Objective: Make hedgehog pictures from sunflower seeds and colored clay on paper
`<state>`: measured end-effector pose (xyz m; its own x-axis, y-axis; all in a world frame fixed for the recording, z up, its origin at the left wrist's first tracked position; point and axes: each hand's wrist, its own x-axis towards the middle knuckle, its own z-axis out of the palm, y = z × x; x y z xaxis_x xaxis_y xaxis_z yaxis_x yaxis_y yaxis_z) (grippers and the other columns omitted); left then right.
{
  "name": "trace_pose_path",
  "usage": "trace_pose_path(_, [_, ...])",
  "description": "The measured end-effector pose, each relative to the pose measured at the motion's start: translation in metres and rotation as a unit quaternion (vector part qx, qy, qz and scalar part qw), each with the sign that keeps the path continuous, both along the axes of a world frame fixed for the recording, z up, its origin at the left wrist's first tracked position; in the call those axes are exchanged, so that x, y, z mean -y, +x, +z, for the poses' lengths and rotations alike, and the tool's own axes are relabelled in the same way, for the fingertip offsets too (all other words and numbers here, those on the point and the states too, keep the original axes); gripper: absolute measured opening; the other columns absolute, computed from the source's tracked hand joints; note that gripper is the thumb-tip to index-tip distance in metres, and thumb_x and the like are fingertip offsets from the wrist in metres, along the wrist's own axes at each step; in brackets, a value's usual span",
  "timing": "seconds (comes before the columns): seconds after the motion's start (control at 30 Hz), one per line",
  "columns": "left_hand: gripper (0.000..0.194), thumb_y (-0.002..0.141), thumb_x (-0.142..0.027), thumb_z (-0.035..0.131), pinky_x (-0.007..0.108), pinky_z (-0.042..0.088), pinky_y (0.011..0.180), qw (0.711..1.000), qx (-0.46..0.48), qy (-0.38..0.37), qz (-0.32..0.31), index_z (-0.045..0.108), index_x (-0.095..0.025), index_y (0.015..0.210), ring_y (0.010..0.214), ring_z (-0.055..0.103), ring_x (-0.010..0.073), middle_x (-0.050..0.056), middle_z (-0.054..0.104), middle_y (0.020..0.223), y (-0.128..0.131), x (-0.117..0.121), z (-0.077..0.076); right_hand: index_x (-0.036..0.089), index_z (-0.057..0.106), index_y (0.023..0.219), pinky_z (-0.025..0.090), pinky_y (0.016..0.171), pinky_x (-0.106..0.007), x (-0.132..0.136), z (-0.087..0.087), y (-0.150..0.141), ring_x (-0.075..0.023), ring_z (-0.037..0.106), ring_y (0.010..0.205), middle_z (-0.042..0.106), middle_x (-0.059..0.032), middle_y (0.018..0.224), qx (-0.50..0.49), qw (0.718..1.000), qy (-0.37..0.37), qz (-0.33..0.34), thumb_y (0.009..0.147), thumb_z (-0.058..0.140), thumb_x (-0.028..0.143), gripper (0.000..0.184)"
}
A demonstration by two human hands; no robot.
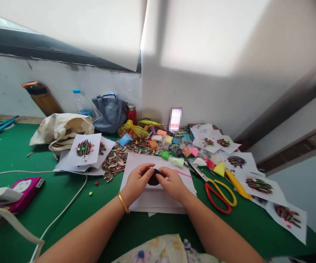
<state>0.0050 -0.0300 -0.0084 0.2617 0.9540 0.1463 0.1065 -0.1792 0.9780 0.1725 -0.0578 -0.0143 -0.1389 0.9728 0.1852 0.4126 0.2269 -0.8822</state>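
Between my two hands is a flat, dark, rounded piece (154, 179), held over a stack of white paper (158, 201). The fingers of my left hand (139, 179) close on its left edge, and a gold bangle circles that wrist. On its other side, my right hand (171, 182) pinches the same piece with thumb and fingers. What the piece is made of I cannot make out. A thin pink strip (182, 173) lies on the paper beside my right hand. Left of the paper spreads a heap of striped sunflower seeds (116, 160).
Scissors (215, 188) with red and yellow handles and a yellow cutter (237, 184) lie to the right. Small packets of coloured clay (177, 161) cluster behind the paper. Seed-decorated sheets (259, 186) line the right edge; others (88, 149) lie left. A white cable (65, 208) crosses the table.
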Motion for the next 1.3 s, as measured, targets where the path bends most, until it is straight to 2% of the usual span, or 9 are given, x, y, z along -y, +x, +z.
trace_pose_path(0.2, [0.020,0.074,-0.037,0.070,0.030,0.055,0.063,0.999,0.020,-0.048,0.002,0.070,-0.017,0.077,0.067,0.066,0.0185,0.004,0.069,0.074,0.0002,0.0007,0.0010,0.020,0.068,0.093,0.047,0.074,-0.028,0.0003,-0.0024,-0.0020,-0.0168,0.061,0.081,0.068,-0.0019,0.088,-0.010,1.000,-0.002,0.007,0.084,0.060,0.024,0.013])
trace_pose_path(0.27, [0.025,0.074,-0.039,0.070,0.031,0.056,0.064,0.997,0.042,-0.067,0.009,0.070,-0.016,0.083,0.068,0.066,0.0190,0.005,0.070,0.076,-0.0005,-0.0002,0.0022,0.020,0.067,0.097,0.048,0.077,-0.029,0.0001,-0.0032,-0.0017,-0.0177,0.063,0.084,0.069,-0.0030,0.092,-0.045,0.999,-0.020,0.018,0.084,0.061,0.026,0.016])
trace_pose_path(0.43, [0.037,0.080,-0.041,0.064,0.030,0.055,0.071,0.999,0.034,-0.021,0.009,0.069,-0.019,0.110,0.080,0.066,0.0182,0.005,0.071,0.091,-0.0006,-0.0014,0.0030,0.018,0.067,0.087,0.048,0.072,-0.028,0.0005,-0.0020,-0.0006,-0.0176,0.064,0.079,0.070,-0.0028,0.084,-0.053,0.997,-0.043,0.020,0.087,0.054,0.025,0.015])
trace_pose_path(0.63, [0.023,0.074,-0.039,0.070,0.029,0.054,0.065,0.999,0.005,-0.050,0.012,0.070,-0.016,0.076,0.071,0.065,0.0191,0.005,0.070,0.075,-0.0010,-0.0017,0.0007,0.019,0.066,0.087,0.046,0.069,-0.028,0.0013,-0.0018,-0.0021,-0.0168,0.062,0.077,0.068,-0.0014,0.083,-0.039,0.998,-0.042,0.011,0.084,0.057,0.026,0.012])
trace_pose_path(0.83, [0.034,0.082,-0.042,0.061,0.030,0.053,0.073,1.000,0.013,-0.025,0.006,0.071,-0.018,0.104,0.081,0.066,0.0187,0.006,0.072,0.090,-0.0019,-0.0026,0.0016,0.019,0.062,0.086,0.046,0.066,-0.027,-0.0009,-0.0053,-0.0011,-0.0153,0.060,0.072,0.066,0.0000,0.078,-0.065,0.996,-0.053,0.002,0.083,0.056,0.026,0.010])
trace_pose_path(1.0, [0.021,0.075,-0.038,0.069,0.029,0.052,0.068,0.999,-0.036,-0.001,0.021,0.071,-0.017,0.072,0.074,0.064,0.0192,0.004,0.070,0.074,-0.0016,-0.0030,-0.0003,0.020,0.066,0.087,0.046,0.069,-0.028,-0.0001,-0.0026,-0.0027,-0.0160,0.061,0.075,0.067,-0.0005,0.082,-0.023,0.999,-0.032,0.000,0.081,0.058,0.025,0.011])
trace_pose_path(1.1, [0.026,0.080,-0.042,0.063,0.029,0.052,0.070,0.999,-0.026,-0.011,0.026,0.073,-0.017,0.080,0.077,0.065,0.0195,0.005,0.072,0.080,-0.0027,-0.0034,0.0007,0.019,0.064,0.090,0.047,0.072,-0.029,-0.0002,-0.0027,-0.0023,-0.0169,0.062,0.080,0.068,-0.0014,0.086,-0.042,0.998,-0.041,0.002,0.081,0.060,0.026,0.012])
trace_pose_path(1.2, [0.034,0.085,-0.043,0.057,0.030,0.053,0.071,1.000,-0.015,-0.002,0.014,0.072,-0.019,0.105,0.079,0.065,0.0189,0.005,0.072,0.087,-0.0030,-0.0040,0.0009,0.019,0.062,0.086,0.046,0.070,-0.028,-0.0004,-0.0050,-0.0017,-0.0160,0.062,0.075,0.068,-0.0004,0.081,-0.045,0.998,-0.053,-0.001,0.082,0.058,0.025,0.009])
trace_pose_path(1.3, [0.025,0.079,-0.036,0.065,0.030,0.052,0.071,0.998,-0.043,0.039,0.000,0.073,-0.020,0.096,0.077,0.064,0.0180,0.003,0.069,0.081,-0.0028,-0.0046,-0.0002,0.020,0.063,0.086,0.045,0.067,-0.027,-0.0002,-0.0072,-0.0018,-0.0152,0.061,0.073,0.068,0.0005,0.079,-0.027,0.999,-0.042,0.001,0.083,0.056,0.025,0.009])
